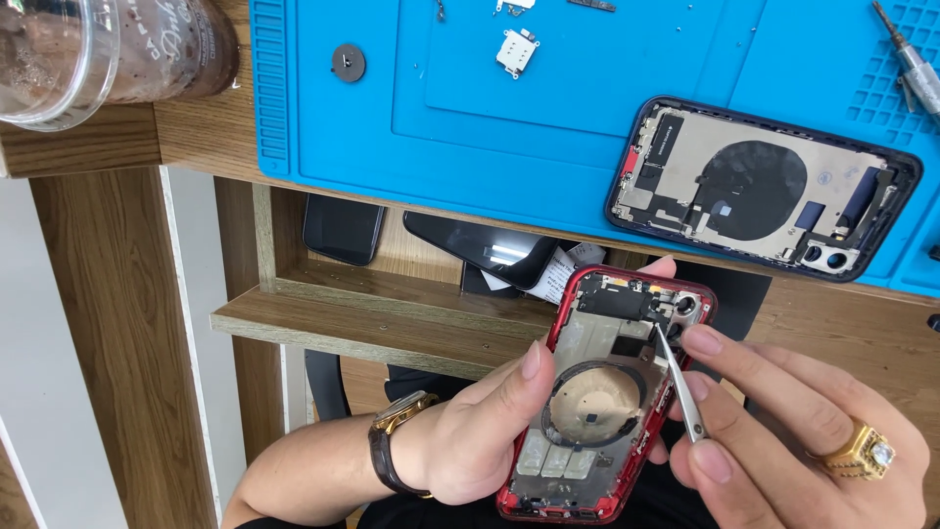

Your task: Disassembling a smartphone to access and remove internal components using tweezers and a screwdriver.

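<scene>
Head view: left hand (470, 441) grips opened red phone housing (607, 392); right hand (783, 431) pinches slim metal tweezers (681, 387) touching its upper interior.

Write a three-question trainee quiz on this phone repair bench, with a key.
1. True or false: the left hand holds the red phone shell from its side.
2. Which tool does the right hand pinch? A) screwdriver B) tweezers C) brush
3. Fill in: the dark phone shell lies on the ____ mat.

Key
1. True. The thumb rests over the shell's edge.
2. B. The tips point into the upper part of the red phone shell, near its camera openings.
3. Blue. A clear plastic cup stands on the wooden desk beside the mat.
</scene>
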